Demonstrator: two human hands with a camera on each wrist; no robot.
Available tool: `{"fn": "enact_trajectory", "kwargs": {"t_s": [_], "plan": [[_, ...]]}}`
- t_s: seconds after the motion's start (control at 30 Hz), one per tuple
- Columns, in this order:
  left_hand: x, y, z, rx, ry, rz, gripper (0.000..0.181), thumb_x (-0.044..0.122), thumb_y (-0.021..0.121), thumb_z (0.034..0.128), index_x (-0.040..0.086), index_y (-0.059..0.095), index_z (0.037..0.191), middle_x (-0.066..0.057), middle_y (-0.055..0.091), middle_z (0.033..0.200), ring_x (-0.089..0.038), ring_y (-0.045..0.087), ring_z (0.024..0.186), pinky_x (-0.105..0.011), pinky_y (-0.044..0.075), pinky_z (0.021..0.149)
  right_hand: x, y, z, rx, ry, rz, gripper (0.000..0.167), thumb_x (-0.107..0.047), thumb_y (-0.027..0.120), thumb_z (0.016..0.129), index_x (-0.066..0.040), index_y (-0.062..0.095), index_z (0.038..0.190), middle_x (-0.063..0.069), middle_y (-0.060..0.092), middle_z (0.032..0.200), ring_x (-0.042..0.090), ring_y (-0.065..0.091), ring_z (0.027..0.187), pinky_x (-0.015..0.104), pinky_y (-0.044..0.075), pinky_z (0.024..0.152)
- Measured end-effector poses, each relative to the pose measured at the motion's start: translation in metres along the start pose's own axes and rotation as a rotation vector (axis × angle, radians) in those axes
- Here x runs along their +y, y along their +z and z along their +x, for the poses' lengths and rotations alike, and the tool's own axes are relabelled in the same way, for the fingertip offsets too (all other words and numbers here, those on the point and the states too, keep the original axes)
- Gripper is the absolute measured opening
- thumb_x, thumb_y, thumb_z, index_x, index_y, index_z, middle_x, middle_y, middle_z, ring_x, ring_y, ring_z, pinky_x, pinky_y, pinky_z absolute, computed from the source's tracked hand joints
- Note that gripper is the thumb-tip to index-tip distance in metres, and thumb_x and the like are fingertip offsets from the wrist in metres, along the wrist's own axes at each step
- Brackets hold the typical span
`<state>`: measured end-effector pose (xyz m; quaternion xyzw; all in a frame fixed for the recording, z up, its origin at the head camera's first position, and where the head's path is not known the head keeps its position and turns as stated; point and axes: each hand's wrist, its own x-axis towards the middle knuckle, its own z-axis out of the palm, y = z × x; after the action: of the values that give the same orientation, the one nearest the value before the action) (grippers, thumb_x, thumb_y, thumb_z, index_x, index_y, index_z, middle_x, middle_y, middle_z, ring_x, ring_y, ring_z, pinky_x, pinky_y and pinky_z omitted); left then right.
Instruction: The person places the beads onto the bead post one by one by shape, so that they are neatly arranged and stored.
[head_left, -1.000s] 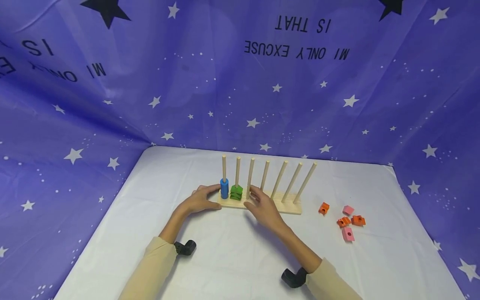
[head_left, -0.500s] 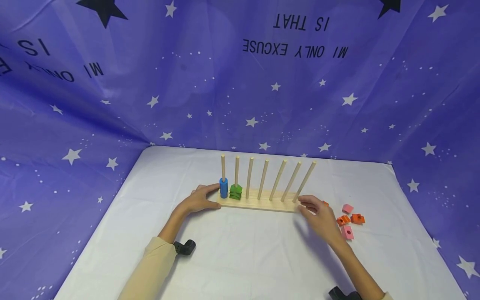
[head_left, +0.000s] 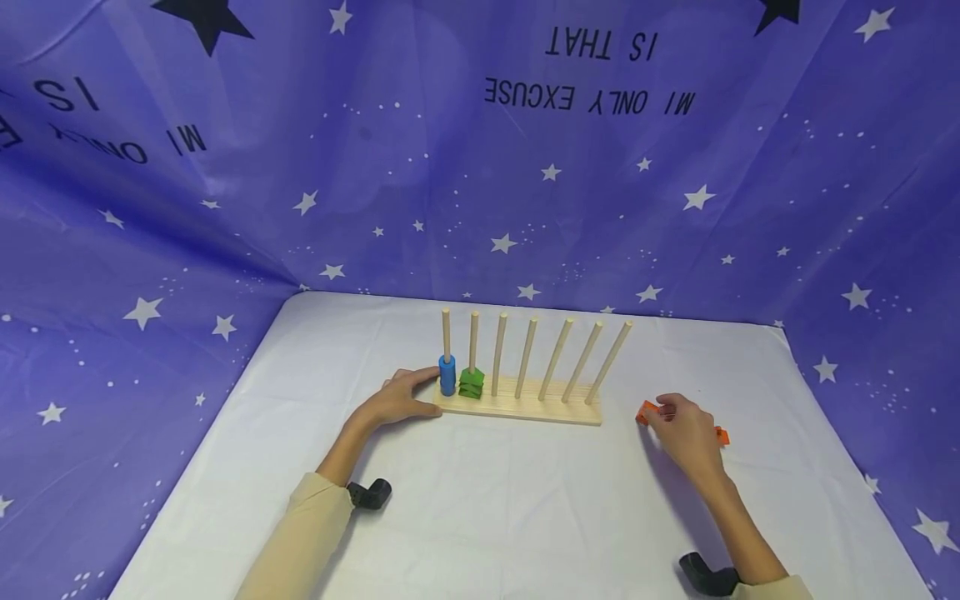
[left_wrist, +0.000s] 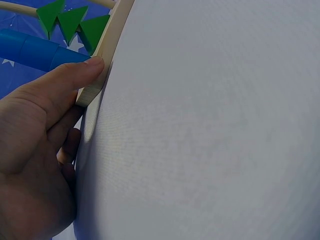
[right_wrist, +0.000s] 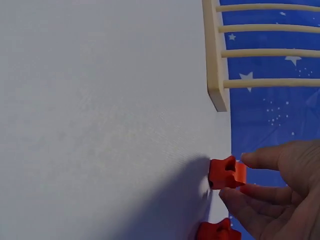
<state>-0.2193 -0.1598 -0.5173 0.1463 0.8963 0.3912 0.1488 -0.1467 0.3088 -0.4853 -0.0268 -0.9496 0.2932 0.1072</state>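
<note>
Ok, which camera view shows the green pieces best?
Left wrist view: the green pieces appear largest there, three distinguishable. The head view shows them smaller, on the second peg from the left; the right wrist view misses them.

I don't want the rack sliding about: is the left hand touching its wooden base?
Touching. The left wrist view shows the left hand with its thumb resting against the wooden base near its end.

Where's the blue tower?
In the head view, the blue cylinders sit on the leftmost peg of the wooden board, between the left hand and the green triangular blocks.
</note>
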Motion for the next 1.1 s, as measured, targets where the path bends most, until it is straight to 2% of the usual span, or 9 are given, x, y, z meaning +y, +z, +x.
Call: {"fn": "enact_trajectory", "kwargs": {"t_s": [0.13,0.3,0.5,0.6,0.73,0.87,1.0,1.1], "plan": [[-0.001,0.002,0.001,-0.005,0.008,-0.002,0.082,0.034,0.082,0.0807,0.01,0.046,0.15,-0.018,0.046,0.148,-0.036,0.039,0.129,-0.06,0.029,0.106,0.002,0.006,0.007,-0.06,0.017,-0.043,0.034,-0.017,0.071,0.089,0.012,0.067,0.107,0.022,0.071,0.088,0.037,0.068,0.08,0.05,0.053,0.069],[-0.001,0.003,0.002,-0.003,0.011,0.007,0.082,0.035,0.082,0.0806,0.01,0.046,0.15,-0.018,0.047,0.148,-0.035,0.039,0.129,-0.06,0.029,0.106,0.001,0.014,0.012,-0.079,0.009,-0.05,0.032,-0.011,0.068,0.087,0.011,0.065,0.11,0.021,0.069,0.089,0.031,0.064,0.074,0.045,0.052,0.065],[-0.001,0.003,0.002,-0.003,0.0,0.008,0.082,0.034,0.082,0.0808,0.011,0.046,0.151,-0.017,0.046,0.149,-0.035,0.038,0.131,-0.06,0.029,0.107,0.002,0.022,0.011,-0.048,0.001,-0.052,0.033,-0.007,0.069,0.082,0.008,0.065,0.111,0.022,0.068,0.094,0.033,0.062,0.078,0.048,0.051,0.069],[-0.001,0.002,0.002,-0.004,-0.003,0.004,0.082,0.034,0.082,0.0805,0.011,0.046,0.151,-0.017,0.046,0.149,-0.035,0.037,0.132,-0.061,0.028,0.107,0.004,0.023,0.009,-0.024,0.009,-0.007,0.029,-0.007,0.072,0.083,0.006,0.067,0.109,0.021,0.069,0.094,0.033,0.064,0.083,0.046,0.05,0.072],[0.001,0.002,0.001,-0.003,-0.004,0.0,0.082,0.034,0.082,0.0804,0.01,0.046,0.151,-0.017,0.046,0.148,-0.036,0.037,0.132,-0.061,0.028,0.107,0.001,0.017,0.005,0.007,0.024,0.097,0.026,-0.007,0.075,0.085,0.003,0.068,0.108,0.017,0.071,0.094,0.027,0.065,0.085,0.029,0.05,0.071],[0.002,0.001,0.0,0.0,-0.006,0.0,0.082,0.032,0.082,0.0806,0.01,0.046,0.15,-0.017,0.046,0.149,-0.036,0.037,0.132,-0.06,0.027,0.108,-0.009,0.004,-0.001,0.023,0.026,0.244,0.029,-0.008,0.078,0.086,0.001,0.066,0.111,0.015,0.071,0.099,0.013,0.065,0.087,0.013,0.049,0.07],[0.002,0.0,0.0,0.004,-0.004,0.006,0.081,0.032,0.082,0.0806,0.01,0.046,0.15,-0.017,0.046,0.149,-0.036,0.038,0.131,-0.06,0.028,0.107,-0.026,-0.011,-0.007,-0.026,0.008,0.503,0.034,-0.007,0.077,0.088,0.006,0.061,0.115,0.009,0.07,0.104,0.003,0.064,0.089,0.013,0.051,0.076],[0.001,0.0,0.0,0.005,-0.004,0.007,0.082,0.033,0.082,0.0805,0.01,0.046,0.15,-0.018,0.046,0.149,-0.036,0.038,0.13,-0.06,0.028,0.107,-0.04,-0.02,-0.009,-0.062,-0.01,0.684,0.035,-0.002,0.076,0.088,0.01,0.058,0.116,0.001,0.07,0.103,0.005,0.066,0.091,0.016,0.052,0.079]]}}
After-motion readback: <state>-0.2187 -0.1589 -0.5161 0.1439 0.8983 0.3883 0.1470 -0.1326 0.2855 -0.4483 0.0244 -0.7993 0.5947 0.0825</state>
